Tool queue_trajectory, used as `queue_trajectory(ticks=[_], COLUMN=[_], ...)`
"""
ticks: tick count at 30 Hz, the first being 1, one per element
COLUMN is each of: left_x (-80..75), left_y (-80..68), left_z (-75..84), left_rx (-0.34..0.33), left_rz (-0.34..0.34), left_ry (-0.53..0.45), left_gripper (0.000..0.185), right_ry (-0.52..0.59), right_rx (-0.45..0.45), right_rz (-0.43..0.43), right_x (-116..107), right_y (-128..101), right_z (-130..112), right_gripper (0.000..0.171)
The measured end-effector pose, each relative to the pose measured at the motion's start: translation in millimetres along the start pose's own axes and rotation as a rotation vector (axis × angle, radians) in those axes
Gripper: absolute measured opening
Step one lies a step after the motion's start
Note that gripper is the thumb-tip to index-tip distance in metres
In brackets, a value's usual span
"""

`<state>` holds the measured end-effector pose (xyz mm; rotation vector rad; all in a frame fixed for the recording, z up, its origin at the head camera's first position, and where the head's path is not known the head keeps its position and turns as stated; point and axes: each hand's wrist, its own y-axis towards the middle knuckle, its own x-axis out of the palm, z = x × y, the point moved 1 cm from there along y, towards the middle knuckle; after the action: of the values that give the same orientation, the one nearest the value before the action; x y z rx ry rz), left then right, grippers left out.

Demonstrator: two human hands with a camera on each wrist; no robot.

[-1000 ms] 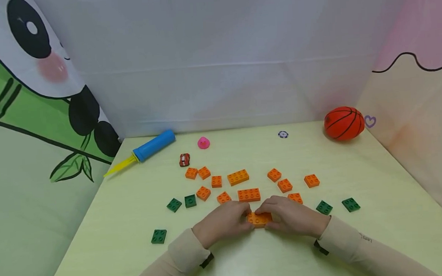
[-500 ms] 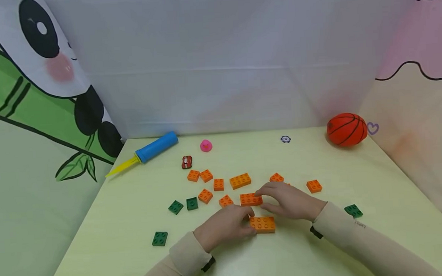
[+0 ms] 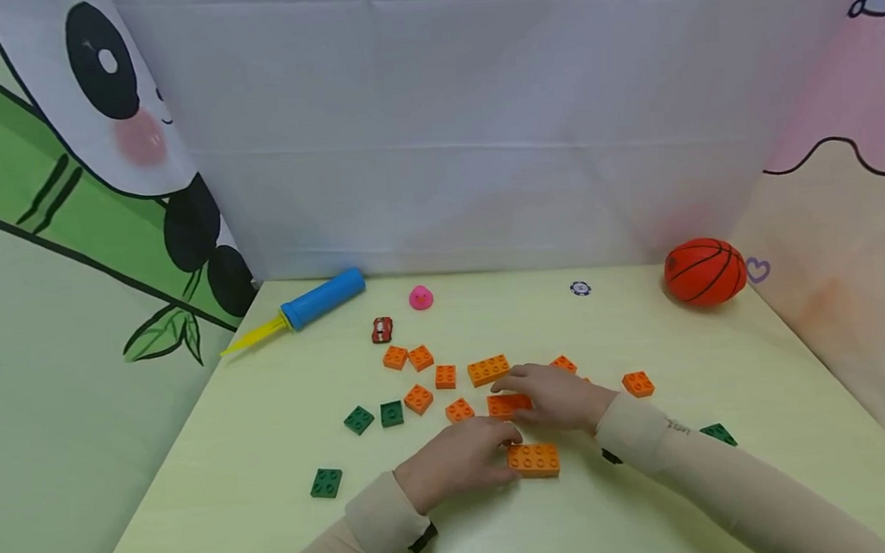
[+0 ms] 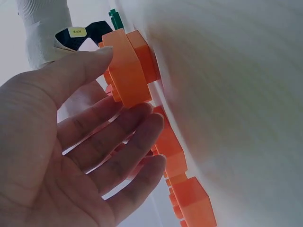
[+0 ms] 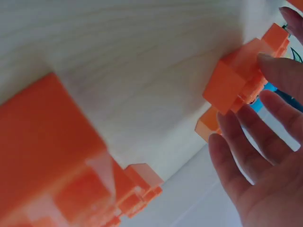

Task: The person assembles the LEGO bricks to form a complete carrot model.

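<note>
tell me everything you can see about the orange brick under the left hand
The orange brick is a long studded building block, plastic by its look, with two rows of round studs facing up. It lies flat on the pale yellow-green table, nearest the person. The left hand touches its left end with fingertips and thumb; the left wrist view shows the fingers fairly straight against it. The right hand is apart from it.
</note>
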<state>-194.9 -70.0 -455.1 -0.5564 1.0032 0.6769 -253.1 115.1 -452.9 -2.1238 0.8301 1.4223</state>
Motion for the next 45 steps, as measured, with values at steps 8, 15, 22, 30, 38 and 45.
queue_trajectory(ticks=[8,15,22,30,38,45], left_x=[1.6,3.5,4.6,3.6,3.3,1.1], left_y=[1.1,2.3,2.0,-0.4,-2.2,-0.8], left_z=[1.3,2.9,2.9,3.4,3.5,4.6], left_rx=[0.021,0.030,0.003,0.006,0.008,0.014], left_rz=[0.024,0.027,0.012,0.011,0.011,0.009], left_ry=[0.033,0.064,0.047,0.062,0.052,0.056], left_gripper=[0.033,0.032,0.033,0.031,0.030,0.032], right_ry=[-0.052,-0.046,-0.038,-0.003,0.014,0.010], right_rx=[-0.061,-0.061,-0.053,-0.016,-0.024,-0.062], right_rz=[0.001,0.026,0.075,0.109,0.131,0.171], right_x=[6.5,1.7,-5.2,-7.0,2.7,7.0], right_y=[3.6,-7.8,-43.7,-84.9,-102.8,-101.6], right_z=[-2.0,-4.6,-5.9,-7.2,-10.3,-12.3], right_gripper=[0.036,0.035,0.036,0.038,0.039,0.039])
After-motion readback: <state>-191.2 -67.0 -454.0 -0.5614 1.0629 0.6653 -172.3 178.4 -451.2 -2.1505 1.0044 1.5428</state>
